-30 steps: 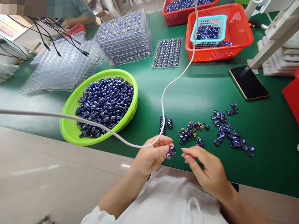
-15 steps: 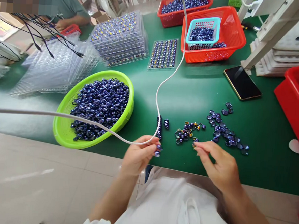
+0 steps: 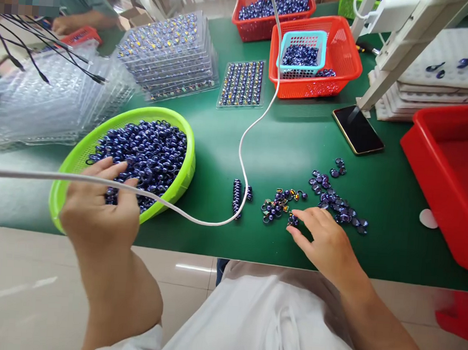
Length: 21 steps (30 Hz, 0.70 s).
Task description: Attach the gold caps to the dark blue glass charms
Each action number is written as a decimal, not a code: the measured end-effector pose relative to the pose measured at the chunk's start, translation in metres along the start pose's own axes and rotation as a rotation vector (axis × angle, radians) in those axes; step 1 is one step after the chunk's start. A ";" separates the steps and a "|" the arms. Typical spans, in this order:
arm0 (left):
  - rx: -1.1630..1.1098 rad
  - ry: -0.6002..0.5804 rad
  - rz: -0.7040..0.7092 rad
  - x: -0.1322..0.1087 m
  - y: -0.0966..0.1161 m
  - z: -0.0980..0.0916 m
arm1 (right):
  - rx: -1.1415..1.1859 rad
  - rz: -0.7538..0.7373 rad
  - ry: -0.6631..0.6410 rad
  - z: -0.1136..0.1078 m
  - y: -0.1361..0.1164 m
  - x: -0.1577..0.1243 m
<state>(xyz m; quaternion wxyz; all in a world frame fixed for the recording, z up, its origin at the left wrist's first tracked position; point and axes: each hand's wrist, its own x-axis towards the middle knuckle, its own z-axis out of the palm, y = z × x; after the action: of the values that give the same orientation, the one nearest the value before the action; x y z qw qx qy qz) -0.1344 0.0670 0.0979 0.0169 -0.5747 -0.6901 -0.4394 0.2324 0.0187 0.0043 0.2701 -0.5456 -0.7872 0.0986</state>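
The left hand [image 3: 100, 214] is held, fingers spread, over dark-blue rings [image 3: 152, 143] in the lime-green basket [image 3: 190, 167], while a dark cluster [image 3: 293, 220] near the loose pile [image 3: 274, 206] is bracketed by the right hand's [image 3: 327, 241] thumb and forefinger, whether pinched cannot be told.

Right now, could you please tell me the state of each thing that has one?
Round basket, heaped with pieces.
Left hand, fingers spread, over the round basket; touch unclear.
Right hand, thumb and finger around a small piece; grip unclear.
Blue basket, partly filled, inside a red basket.
Phone, flat, screen dark.
Tray stack, top tray filled.
Single tray, flat, filled.
Cable, slack, curved.
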 end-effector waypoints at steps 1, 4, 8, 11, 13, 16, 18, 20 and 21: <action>0.118 0.043 0.120 -0.001 0.001 0.006 | -0.024 -0.011 -0.016 0.002 0.000 0.000; 0.155 -0.004 0.265 -0.019 0.012 0.027 | 0.000 -0.029 0.003 0.007 0.003 -0.003; -0.034 -0.123 0.281 -0.066 0.035 0.055 | 0.156 0.032 0.082 0.006 0.005 -0.008; -0.306 -0.369 0.267 -0.103 0.056 0.076 | 0.275 0.126 0.113 0.002 0.003 -0.010; -0.439 -0.514 0.259 -0.121 0.070 0.088 | 0.335 0.216 0.103 0.001 -0.001 -0.009; -0.536 -0.619 0.280 -0.134 0.086 0.104 | 0.444 0.355 0.040 -0.001 -0.007 -0.008; -0.584 -0.675 0.288 -0.135 0.092 0.111 | 0.532 0.418 0.000 -0.002 -0.009 -0.009; -0.640 -0.737 0.275 -0.131 0.094 0.117 | 0.611 0.458 -0.017 -0.003 -0.009 -0.010; -0.667 -0.773 0.266 -0.129 0.094 0.119 | 0.648 0.475 -0.019 -0.004 -0.008 -0.011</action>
<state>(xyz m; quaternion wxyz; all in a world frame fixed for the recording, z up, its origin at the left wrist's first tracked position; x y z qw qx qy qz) 0.0427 0.0366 0.0122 -0.3671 -0.7517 -0.3895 -0.3854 0.2308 0.0049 0.0075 0.3904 -0.5981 -0.5697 0.4067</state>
